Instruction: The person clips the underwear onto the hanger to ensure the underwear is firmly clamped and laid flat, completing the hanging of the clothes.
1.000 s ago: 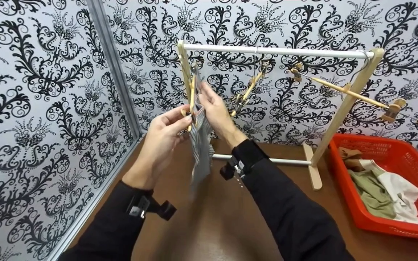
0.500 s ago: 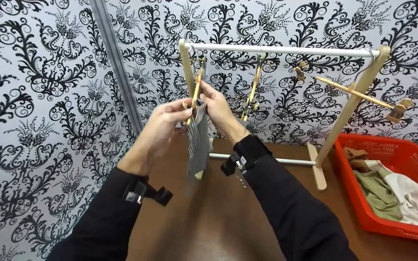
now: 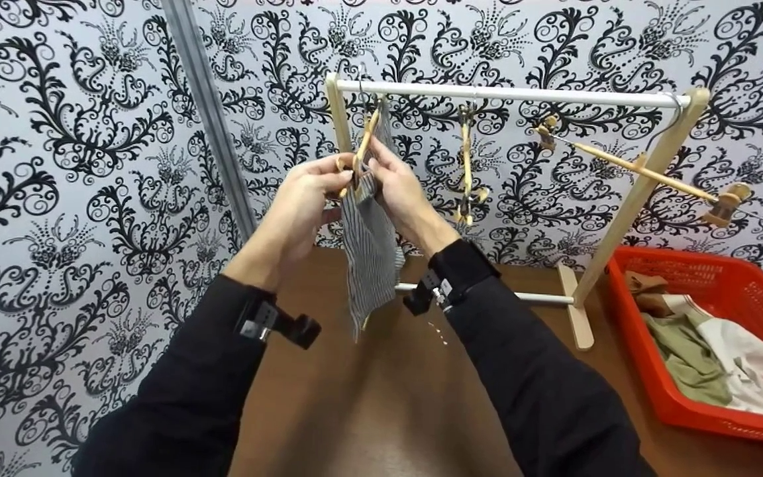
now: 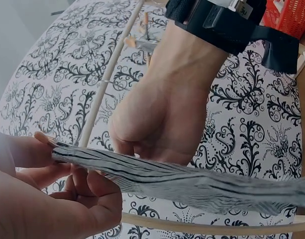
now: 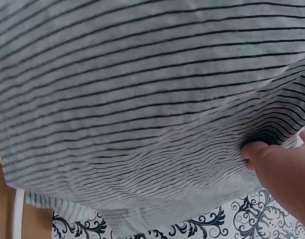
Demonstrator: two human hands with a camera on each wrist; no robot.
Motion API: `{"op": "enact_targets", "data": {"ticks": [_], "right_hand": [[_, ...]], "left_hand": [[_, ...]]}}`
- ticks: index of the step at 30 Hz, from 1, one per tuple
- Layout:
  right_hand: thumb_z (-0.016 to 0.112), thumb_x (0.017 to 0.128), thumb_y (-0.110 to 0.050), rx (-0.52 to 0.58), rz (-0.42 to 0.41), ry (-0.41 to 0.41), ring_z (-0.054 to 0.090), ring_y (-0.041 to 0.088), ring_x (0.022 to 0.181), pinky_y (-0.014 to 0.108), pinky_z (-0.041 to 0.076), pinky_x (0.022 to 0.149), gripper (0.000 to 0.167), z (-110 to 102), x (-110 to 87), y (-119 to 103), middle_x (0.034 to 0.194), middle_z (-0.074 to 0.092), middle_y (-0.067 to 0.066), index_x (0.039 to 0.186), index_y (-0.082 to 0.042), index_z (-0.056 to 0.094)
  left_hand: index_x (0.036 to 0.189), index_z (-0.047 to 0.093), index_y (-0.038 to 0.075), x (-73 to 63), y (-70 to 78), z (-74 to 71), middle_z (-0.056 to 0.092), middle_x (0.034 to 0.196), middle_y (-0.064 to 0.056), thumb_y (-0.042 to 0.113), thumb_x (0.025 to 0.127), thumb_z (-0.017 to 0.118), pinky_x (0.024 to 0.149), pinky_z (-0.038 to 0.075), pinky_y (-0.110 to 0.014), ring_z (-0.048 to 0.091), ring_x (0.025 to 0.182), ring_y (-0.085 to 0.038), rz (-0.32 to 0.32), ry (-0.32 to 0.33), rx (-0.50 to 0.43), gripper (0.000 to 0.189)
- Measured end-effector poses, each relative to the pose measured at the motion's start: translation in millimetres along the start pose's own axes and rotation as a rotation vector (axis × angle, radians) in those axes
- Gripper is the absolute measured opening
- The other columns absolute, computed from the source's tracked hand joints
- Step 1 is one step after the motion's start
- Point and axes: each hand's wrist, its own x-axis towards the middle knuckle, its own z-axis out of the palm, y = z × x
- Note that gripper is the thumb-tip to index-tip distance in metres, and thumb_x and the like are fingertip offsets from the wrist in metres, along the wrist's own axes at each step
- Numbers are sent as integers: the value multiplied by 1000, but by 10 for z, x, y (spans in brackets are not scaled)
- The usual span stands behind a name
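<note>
Head: grey striped cloth point(image 3: 371, 252) in pinched right grip point(image 3: 405, 195), clip point(image 3: 341, 163) in pinched left grip point(image 3: 299, 202).

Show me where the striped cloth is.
In the head view, the striped cloth hangs just left of centre, at the leftmost hanger, between the left hand and the right hand.

Right fingers point(image 3: 388, 158) partly hidden behind striped cloth point(image 3: 369, 255)
</note>
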Motion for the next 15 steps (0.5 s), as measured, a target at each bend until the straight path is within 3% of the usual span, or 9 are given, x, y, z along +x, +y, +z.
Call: {"op": "enact_targets", "data": {"ticks": [7, 15], "right_hand": [[31, 110, -10, -37, 47, -37, 52, 23, 129, 30, 38, 110, 51, -33, 22, 109, 155, 42, 13, 160, -15, 28], [33, 110, -10, -73, 13, -40, 51, 20, 131, 29, 40, 107, 50, 18, 38, 142, 162, 32, 10, 159, -15, 31]], "left_hand": [[138, 57, 0, 29, -76, -16, 62, 121, -17, 7, 104, 47, 91, 48, -40, 57, 100, -20, -28, 19, -4, 36], [141, 53, -3, 41, -59, 3, 59, 126, -20, 5, 105, 44, 91, 47, -39, 56, 104, -24, 16, 48, 22, 38]]}}
